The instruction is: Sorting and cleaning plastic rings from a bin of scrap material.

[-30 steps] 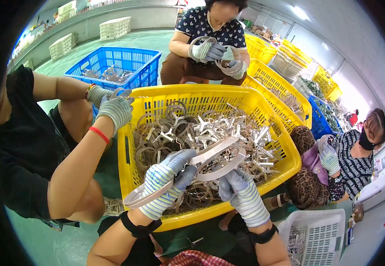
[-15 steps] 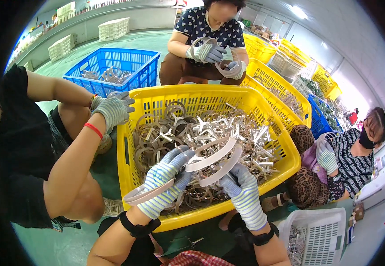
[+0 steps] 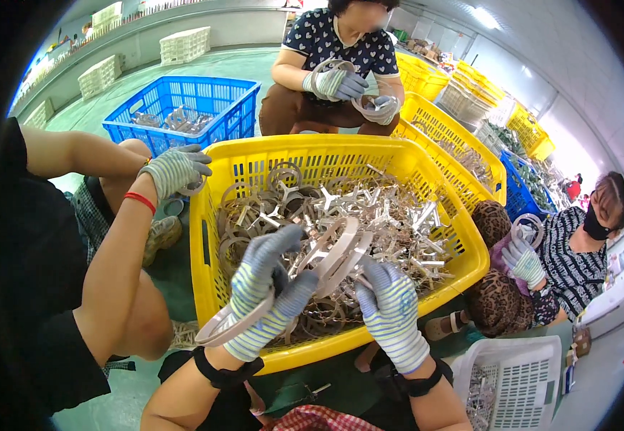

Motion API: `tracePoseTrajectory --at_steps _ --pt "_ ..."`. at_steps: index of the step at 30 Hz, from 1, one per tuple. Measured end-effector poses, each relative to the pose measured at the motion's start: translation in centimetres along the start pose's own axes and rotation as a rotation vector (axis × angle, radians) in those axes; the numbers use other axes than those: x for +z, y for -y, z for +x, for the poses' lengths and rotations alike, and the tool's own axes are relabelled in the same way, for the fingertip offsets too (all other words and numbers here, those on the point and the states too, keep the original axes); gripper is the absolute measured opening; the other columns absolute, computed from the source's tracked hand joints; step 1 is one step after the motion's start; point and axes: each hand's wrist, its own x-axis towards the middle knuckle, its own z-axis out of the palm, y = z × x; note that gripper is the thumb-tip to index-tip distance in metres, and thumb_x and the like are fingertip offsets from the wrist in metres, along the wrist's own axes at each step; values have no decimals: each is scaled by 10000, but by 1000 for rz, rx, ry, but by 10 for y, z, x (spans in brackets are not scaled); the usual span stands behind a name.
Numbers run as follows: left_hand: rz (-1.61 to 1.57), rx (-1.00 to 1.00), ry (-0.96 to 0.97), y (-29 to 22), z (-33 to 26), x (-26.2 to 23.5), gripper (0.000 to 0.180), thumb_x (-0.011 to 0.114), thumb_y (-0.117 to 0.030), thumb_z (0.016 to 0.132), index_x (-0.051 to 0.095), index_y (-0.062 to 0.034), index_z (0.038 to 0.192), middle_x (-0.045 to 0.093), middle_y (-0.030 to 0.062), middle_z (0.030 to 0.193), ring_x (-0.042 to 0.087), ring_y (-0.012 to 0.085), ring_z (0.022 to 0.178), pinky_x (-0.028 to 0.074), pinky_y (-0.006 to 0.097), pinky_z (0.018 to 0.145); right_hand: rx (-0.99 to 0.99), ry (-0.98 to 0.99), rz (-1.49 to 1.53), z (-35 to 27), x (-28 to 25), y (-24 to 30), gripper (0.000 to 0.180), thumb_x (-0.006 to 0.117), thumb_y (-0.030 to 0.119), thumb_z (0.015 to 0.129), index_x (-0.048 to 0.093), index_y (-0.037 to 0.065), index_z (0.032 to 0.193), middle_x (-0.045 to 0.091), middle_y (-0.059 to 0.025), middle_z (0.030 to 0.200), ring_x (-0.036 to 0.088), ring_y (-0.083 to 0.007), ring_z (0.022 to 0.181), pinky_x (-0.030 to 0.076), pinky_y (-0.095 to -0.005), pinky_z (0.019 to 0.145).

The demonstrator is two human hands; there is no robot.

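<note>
My gloved left hand (image 3: 265, 298) is closed around a pale flat ring (image 3: 236, 325) that loops past its palm. Against its thumb and fingertips, several more rings (image 3: 335, 257) stand tilted over the basket, partly smeared. My gloved right hand (image 3: 396, 312) is just right of these rings, its fingers curled and pressed together. A small piece seems to be at its fingertips, but its kind is hidden. Beneath both hands is a yellow basket (image 3: 312, 144) full of grey rings, three-armed pale pieces (image 3: 331, 199) and thin coppery strands.
At the left, a co-worker's gloved hand (image 3: 175, 171) holds a ring by the rim. Another person (image 3: 340, 86) squats opposite with rings; a third (image 3: 563, 251) sits at the right. A blue crate (image 3: 240, 115), yellow crates (image 3: 495, 169) and a white basket (image 3: 520, 388) stand around.
The rings between my hands have turned and closed up, moving slightly left. My left fingers have lifted and spread from the thumb. The left co-worker's hand has moved slightly left with a ring now showing.
</note>
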Motion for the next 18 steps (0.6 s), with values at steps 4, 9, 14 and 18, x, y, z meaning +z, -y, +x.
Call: tracePoseTrajectory --at_steps 4,9,14,18 --pt "59 -11 32 3 0 2 486 736 -31 710 576 -64 1167 583 4 932 421 26 544 368 189 486 -54 120 -50 5 -6 13 480 624 71 736 567 131 1209 607 -129 906 586 -317 782 473 -433 673" --pt "85 -26 50 -3 4 -5 356 737 -79 717 621 -50 1053 609 41 850 482 78 560 410 225 502 -119 43 -62 11 -6 13 479 610 29 720 582 129 1188 607 -135 818 581 -327 670 473 -437 580" --pt "195 19 46 -3 -1 -3 270 729 -90 739 643 -40 990 644 101 850 575 134 606 460 259 531 -135 50 -59 10 -8 15 493 586 -1 712 582 130 1187 603 -144 778 575 -337 618 470 -437 530" --pt "157 10 -25 1 -5 -3 238 709 -37 736 653 -53 967 626 34 774 514 74 552 422 220 503 -137 31 -18 7 -7 14 483 578 13 721 576 124 1191 602 -155 803 581 -350 652 475 -452 564"
